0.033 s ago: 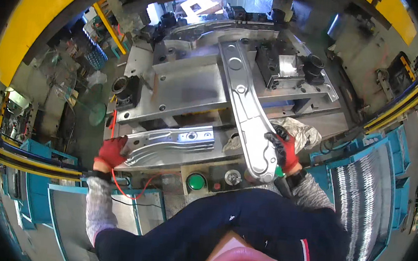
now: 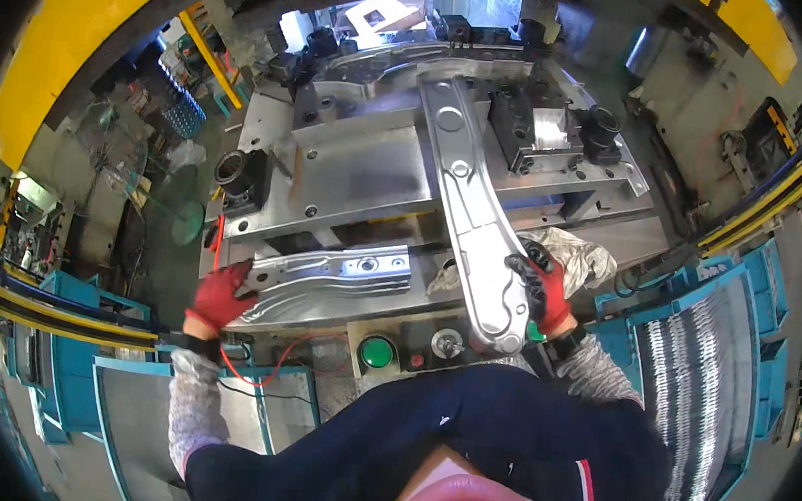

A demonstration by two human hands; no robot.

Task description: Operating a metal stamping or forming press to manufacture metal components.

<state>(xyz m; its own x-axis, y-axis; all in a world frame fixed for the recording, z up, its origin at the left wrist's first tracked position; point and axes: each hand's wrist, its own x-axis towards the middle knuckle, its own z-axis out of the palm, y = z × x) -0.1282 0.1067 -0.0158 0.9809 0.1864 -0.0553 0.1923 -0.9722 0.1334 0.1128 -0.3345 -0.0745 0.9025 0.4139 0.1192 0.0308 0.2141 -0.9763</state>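
A long pressed sheet-metal part slants from the die to its wide near end, where my gloved right hand grips its right edge. The dark fingertips of that hand lie over the metal; the thumb is partly hidden. My left hand, in a red glove with dark fingertips, is closed at the left end of ribbed metal strips, which lie along the front of the die. How far its fingers reach under them is hidden. Beyond both hands spreads the steel press die.
A crumpled pale cloth lies beside my right hand. In front stands a control box with a green button. At right, a blue rack holds many metal parts; a blue-framed table is at left. A red cable hangs near my left wrist.
My left hand has shifted slightly right along the end of the ribbed strips. My right hand and the long metal part have barely moved.
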